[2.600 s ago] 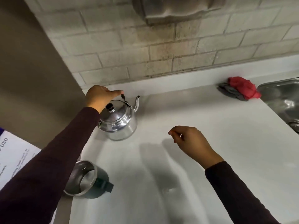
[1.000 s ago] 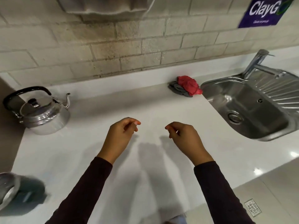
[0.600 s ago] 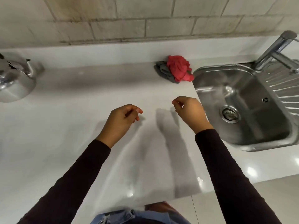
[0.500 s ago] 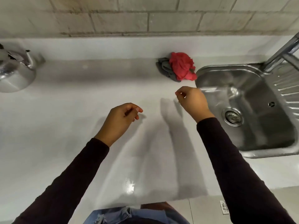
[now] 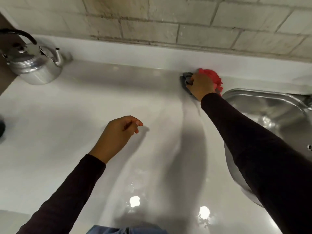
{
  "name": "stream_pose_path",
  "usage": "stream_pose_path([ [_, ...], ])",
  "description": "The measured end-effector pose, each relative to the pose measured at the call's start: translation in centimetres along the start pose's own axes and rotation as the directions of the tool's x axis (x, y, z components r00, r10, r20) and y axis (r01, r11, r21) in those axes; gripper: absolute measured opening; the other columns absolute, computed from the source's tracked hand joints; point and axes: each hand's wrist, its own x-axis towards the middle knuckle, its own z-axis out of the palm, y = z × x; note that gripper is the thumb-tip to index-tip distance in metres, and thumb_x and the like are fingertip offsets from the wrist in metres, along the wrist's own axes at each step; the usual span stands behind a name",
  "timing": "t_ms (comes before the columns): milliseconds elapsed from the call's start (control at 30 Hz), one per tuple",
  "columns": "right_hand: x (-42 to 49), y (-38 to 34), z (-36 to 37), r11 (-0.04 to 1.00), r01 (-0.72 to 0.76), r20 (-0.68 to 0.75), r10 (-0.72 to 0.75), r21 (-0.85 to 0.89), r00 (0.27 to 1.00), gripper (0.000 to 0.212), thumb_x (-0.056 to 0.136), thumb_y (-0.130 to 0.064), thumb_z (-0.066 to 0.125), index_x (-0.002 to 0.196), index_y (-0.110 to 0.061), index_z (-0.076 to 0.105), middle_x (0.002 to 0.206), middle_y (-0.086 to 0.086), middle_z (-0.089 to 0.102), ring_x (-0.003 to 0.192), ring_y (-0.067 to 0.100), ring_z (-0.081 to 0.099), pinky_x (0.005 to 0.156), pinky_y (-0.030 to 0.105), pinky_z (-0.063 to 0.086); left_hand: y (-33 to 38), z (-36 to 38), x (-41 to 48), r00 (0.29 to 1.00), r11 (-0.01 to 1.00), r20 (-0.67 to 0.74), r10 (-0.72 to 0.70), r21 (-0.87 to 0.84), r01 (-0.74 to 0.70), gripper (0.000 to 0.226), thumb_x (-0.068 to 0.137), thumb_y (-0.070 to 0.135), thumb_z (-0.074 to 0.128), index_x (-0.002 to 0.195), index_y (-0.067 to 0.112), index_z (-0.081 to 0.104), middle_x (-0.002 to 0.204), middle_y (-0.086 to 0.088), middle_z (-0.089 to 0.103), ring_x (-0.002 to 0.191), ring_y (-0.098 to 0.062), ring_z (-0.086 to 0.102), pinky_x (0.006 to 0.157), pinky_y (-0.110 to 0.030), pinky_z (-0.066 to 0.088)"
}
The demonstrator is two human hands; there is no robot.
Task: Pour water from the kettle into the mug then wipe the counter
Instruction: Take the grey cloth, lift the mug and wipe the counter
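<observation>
The shiny metal kettle [image 5: 33,65] with a black handle stands at the far left of the white counter [image 5: 87,102], spout toward the wall. A crumpled red and grey cloth [image 5: 211,76] lies at the back of the counter beside the sink. My right hand [image 5: 200,85] rests on top of the cloth with its fingers closed over it. My left hand [image 5: 120,132] hovers above the middle of the counter, fingers loosely curled and holding nothing. At the left edge only a dark blurred sliver of the mug [image 5: 2,127] shows.
A stainless steel sink [image 5: 270,112] is set into the counter on the right, partly hidden by my right sleeve. A brick wall [image 5: 168,22] rises behind a low white ledge. The counter's front edge runs along the bottom of the view.
My right hand has reached forward from mid-counter to the red and grey cloth and closed on it. My left hand has stayed over the middle. The view has shifted left, showing more of the kettle.
</observation>
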Motion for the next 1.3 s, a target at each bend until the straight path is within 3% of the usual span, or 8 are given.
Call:
stream_pose_path([
  [167, 1.2, -0.8, 1.1, 0.993, -0.045, -0.014, 0.044, -0.113, 0.999, 0.021, 0.092, -0.011, 0.044, 0.099, -0.002, 0.062, 0.104, 0.019, 0.065, 0.091, 0.037, 0.064, 0.062, 0.035, 0.043, -0.4, -0.9, -0.7, 0.998, 0.998, -0.049, -0.042, 0.034, 0.044, 0.027, 0.088, 0.024, 0.047, 0.075, 0.038, 0.065, 0.071, 0.012, 0.067, 0.068, -0.011, 0.061, 0.07, -0.033, 0.05],
  [300, 1.5, 0.0, 0.1, 0.959, -0.11, -0.142, 0.151, 0.26, 0.978, 0.022, 0.093, -0.016, 0.042, 0.102, -0.005, 0.058, 0.109, 0.02, 0.059, 0.092, 0.037, 0.061, 0.072, 0.038, 0.046, -0.9, -1.4, -1.0, 0.997, 0.998, -0.06, -0.058, 0.034, 0.06, 0.028, 0.088, 0.024, 0.047, 0.074, 0.04, 0.064, 0.073, 0.019, 0.067, 0.065, -0.003, 0.059, 0.069, -0.026, 0.046],
  [467, 1.6, -1.3, -4.1, 0.869, 0.058, -0.372, 0.149, 0.492, 0.916, 0.025, 0.095, -0.023, 0.039, 0.104, -0.005, 0.054, 0.105, 0.019, 0.059, 0.09, 0.033, 0.057, 0.077, 0.037, 0.045, -1.1, -2.1, -0.9, 0.996, 0.998, -0.085, -0.039, 0.036, 0.043, 0.025, 0.09, 0.025, 0.047, 0.078, 0.036, 0.066, 0.072, 0.02, 0.066, 0.067, 0.001, 0.06, 0.067, -0.02, 0.046],
  [700, -1.1, -7.6, -11.4, 0.672, 0.268, -0.503, 0.18, 0.691, 0.846, 0.02, 0.093, -0.035, 0.036, 0.098, -0.022, 0.05, 0.071, -0.016, 0.05, 0.062, -0.005, 0.048, 0.059, 0.01, 0.038, -1.4, -4.0, -1.4, 0.993, 1.0, -0.116, -0.014, -0.007, 0.014, 0.026, 0.089, 0.024, 0.049, 0.077, 0.037, 0.067, 0.071, 0.009, 0.068, 0.072, -0.011, 0.062, 0.074, -0.035, 0.051],
  [900, -7.7, -16.5, -14.4, 0.507, 0.469, -0.581, 0.08, 0.723, 0.81, 0.012, 0.095, -0.033, 0.039, 0.089, -0.042, 0.043, 0.07, -0.02, 0.052, 0.065, -0.01, 0.051, 0.06, 0.005, 0.039, -3.4, -8.8, -3.0, 0.986, 0.996, -0.162, 0.051, -0.059, -0.061, 0.024, 0.09, 0.028, 0.05, 0.076, 0.038, 0.067, 0.07, 0.009, 0.067, 0.066, 0.0, 0.06, 0.065, -0.012, 0.045],
  [1033, -10.4, -23.1, -12.7, 0.436, 0.471, -0.511, -0.029, 0.767, 0.859, 0.013, 0.096, -0.023, 0.043, 0.097, -0.012, 0.051, 0.072, -0.017, 0.05, 0.063, -0.007, 0.048, 0.06, 0.009, 0.038, -5.7, -13.3, -4.3, 0.98, 0.995, -0.197, 0.039, -0.082, -0.056, 0.022, 0.091, 0.028, 0.05, 0.079, 0.036, 0.067, 0.072, 0.005, 0.067, 0.066, -0.001, 0.059, 0.062, -0.006, 0.042],
  [1200, -13.1, -32.4, -9.0, 0.25, 0.399, -0.382, -0.115, 0.882, 0.917, 0.016, 0.094, -0.018, 0.047, 0.084, -0.03, 0.049, 0.074, -0.018, 0.054, 0.065, -0.009, 0.049, 0.062, 0.004, 0.037, -9.9, -19.7, -6.4, 0.963, 0.997, -0.269, 0.014, -0.068, -0.033, 0.023, 0.091, 0.029, 0.049, 0.08, 0.037, 0.067, 0.074, 0.003, 0.067, 0.07, -0.003, 0.059, 0.062, -0.008, 0.043],
  [1300, -13.7, -36.6, -5.8, 0.276, 0.331, -0.309, -0.122, 0.902, 0.943, 0.014, 0.094, -0.02, 0.049, 0.084, -0.031, 0.05, 0.075, -0.018, 0.055, 0.065, -0.007, 0.05, 0.063, 0.008, 0.04, -12.5, -23.1, -7.7, 0.949, 0.998, -0.315, -0.014, -0.063, -0.007, 0.023, 0.092, 0.03, 0.048, 0.08, 0.038, 0.066, 0.074, 0.003, 0.067, 0.071, -0.003, 0.06, 0.063, -0.01, 0.044],
])
